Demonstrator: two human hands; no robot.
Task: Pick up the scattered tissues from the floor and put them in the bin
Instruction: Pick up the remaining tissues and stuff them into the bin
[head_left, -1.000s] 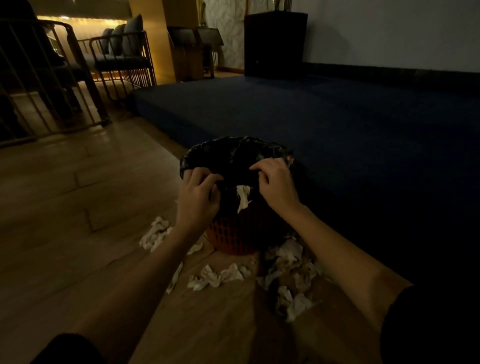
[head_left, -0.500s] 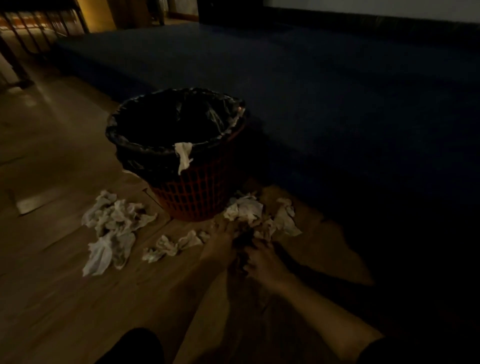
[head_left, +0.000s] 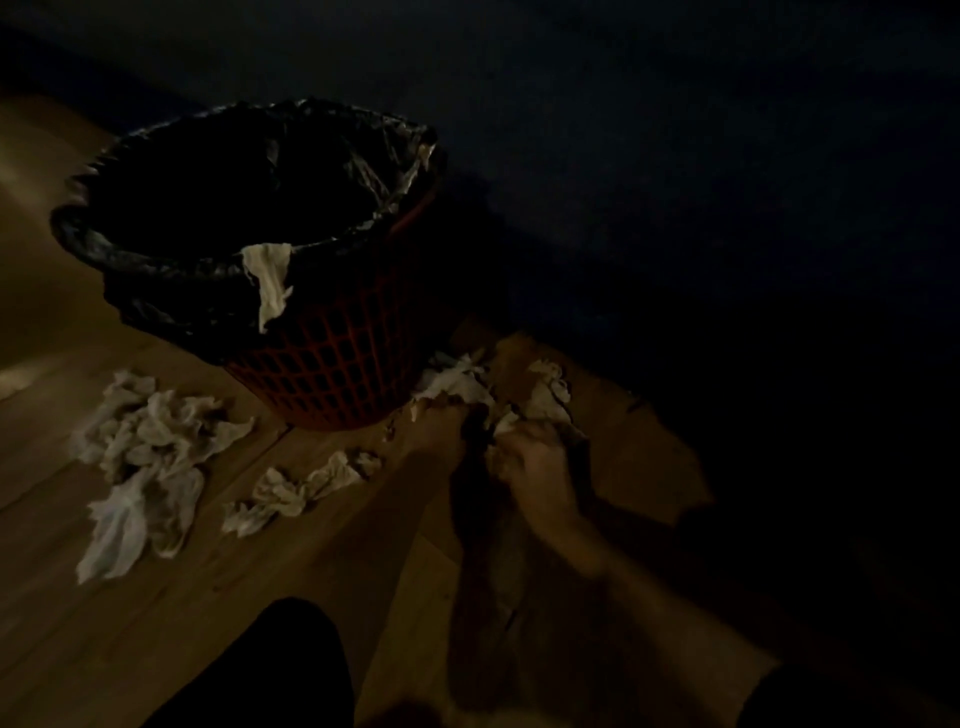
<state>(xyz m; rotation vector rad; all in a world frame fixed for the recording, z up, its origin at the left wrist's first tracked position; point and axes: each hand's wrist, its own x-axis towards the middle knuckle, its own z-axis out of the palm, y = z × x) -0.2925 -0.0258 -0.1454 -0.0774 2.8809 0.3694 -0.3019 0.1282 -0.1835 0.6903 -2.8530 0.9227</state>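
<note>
A red mesh bin (head_left: 332, 374) with a black liner stands on the wooden floor, one tissue (head_left: 270, 283) draped over its front rim. Crumpled white tissues lie around it: a large pile (head_left: 150, 441) on the left, a small clump (head_left: 296, 491) in front, and a heap (head_left: 493, 387) at the bin's right foot. My left hand (head_left: 434, 423) and my right hand (head_left: 537, 467) are both down at that right heap, fingers curled into the tissues. The dim light hides exactly how much each hand holds.
A dark blue carpeted platform (head_left: 701, 182) runs along the right and back, close behind the bin. My dark-clad knee (head_left: 291, 654) is at the bottom of the view. Bare wooden floor (head_left: 78, 639) stretches to the left.
A second ago both hands were on the bin's rim. They dropped to the heap right of the bin, and since half a second ago their fingers have closed further into the tissues.
</note>
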